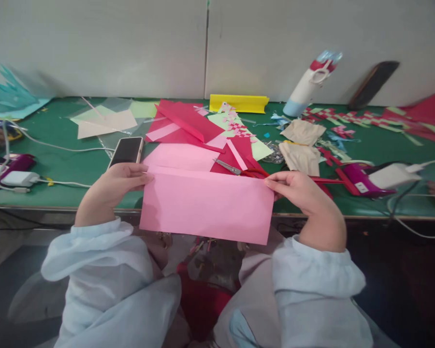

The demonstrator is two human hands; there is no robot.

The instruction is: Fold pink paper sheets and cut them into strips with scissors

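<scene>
Pink paper, one plain sheet [206, 208], is being held up by both ends, kinda landscape-style, over the front edge of a green table [65, 169] and partly above the lap. Its left upper corner is pinched between thumb and fingers of the left hand [125, 181], and the right upper corner is gripped the same way by the right hand [292, 188]. So yeah, both hands are closed on the same sheet.

Just behind it, another pink piece [184, 155] can be seen, with red paper [192, 123] piled farther back. Scissors [229, 166] are lying just past the top edge, and a phone [126, 151] has been left near the left hand. At the back, a folded yellow strip [238, 103] is set near the wall [130, 48], with a white bottle [306, 87] stood to its right. Red-and-pink woven bits [362, 117] are strewn past that.
</scene>
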